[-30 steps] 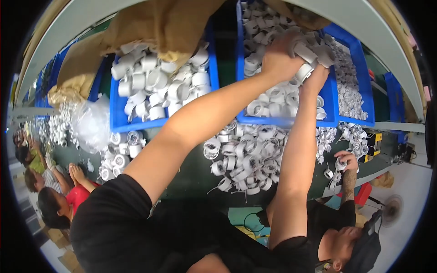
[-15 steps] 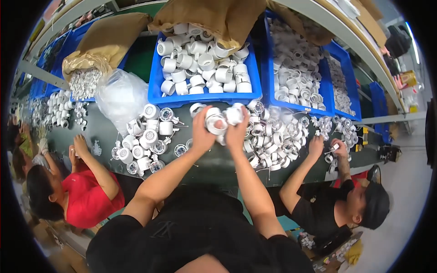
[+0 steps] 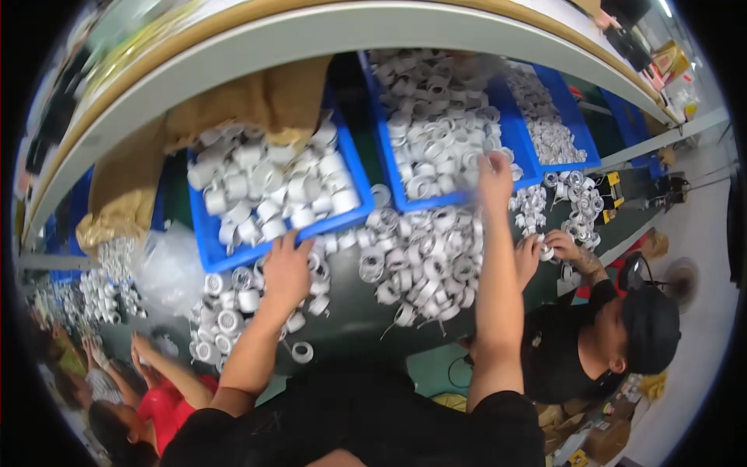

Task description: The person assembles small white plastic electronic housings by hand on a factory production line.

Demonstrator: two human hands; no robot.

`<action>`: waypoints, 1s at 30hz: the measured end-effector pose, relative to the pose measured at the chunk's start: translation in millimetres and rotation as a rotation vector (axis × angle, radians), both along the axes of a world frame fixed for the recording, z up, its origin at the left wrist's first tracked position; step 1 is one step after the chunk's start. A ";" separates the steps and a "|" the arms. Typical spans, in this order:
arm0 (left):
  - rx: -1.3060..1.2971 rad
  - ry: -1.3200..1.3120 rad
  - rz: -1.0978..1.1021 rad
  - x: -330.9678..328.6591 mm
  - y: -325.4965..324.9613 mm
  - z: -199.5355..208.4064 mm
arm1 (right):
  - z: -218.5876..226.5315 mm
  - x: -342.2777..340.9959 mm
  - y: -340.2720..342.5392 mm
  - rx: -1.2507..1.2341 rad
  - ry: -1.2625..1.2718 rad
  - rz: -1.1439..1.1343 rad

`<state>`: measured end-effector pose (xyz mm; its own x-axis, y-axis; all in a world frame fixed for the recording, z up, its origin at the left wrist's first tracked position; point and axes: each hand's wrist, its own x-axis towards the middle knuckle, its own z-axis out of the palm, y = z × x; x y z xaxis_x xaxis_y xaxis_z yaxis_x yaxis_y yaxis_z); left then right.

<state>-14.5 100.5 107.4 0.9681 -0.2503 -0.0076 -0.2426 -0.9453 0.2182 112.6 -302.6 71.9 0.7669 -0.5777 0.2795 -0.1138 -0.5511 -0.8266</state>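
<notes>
My left hand [image 3: 286, 268] is at the front rim of a blue bin [image 3: 257, 254] heaped with white plastic cups. Its fingers are stretched and slightly apart, with nothing visible in them. Over the front right part of a second blue bin [image 3: 436, 201], full of white plastic rings [image 3: 436, 136], reaches my right hand [image 3: 496, 179]; motion blurs its fingers, so any grip is unclear. Between my arms lies a pile of white ring-shaped parts [image 3: 428, 265]. White perforated cups [image 3: 228, 321] and clear-faced round parts are heaped by my left forearm.
A shelf beam [image 3: 373, 31] crosses above the bins. Brown sacking [image 3: 241, 101] covers the left bin's back. A clear plastic bag [image 3: 173, 268] lies left of it. A co-worker in a black cap [image 3: 650, 331] handles parts on the right; one in red [image 3: 175, 397] sits left.
My hands have parted from the white parts they held together. The left is now at the cup bin's rim, the right over the ring bin. The whole view has tilted and shifted.
</notes>
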 end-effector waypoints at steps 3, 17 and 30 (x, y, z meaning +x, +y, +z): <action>0.029 0.179 -0.156 29.6 -19.6 12.2 | -29.7 66.1 -94.7 -0.173 0.452 -0.120; -0.578 0.590 0.351 272.6 -301.7 -91.4 | -76.7 154.4 -76.0 0.120 0.833 0.326; -0.765 0.627 0.451 283.9 -298.0 -100.9 | -88.4 118.0 -43.6 0.479 0.496 0.198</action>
<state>269.3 -197.5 6.4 0.8504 -0.0212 -0.5257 0.4525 -0.4802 0.7514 230.5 -346.2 -16.5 0.8410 -0.3860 -0.3790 -0.4744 -0.1898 -0.8596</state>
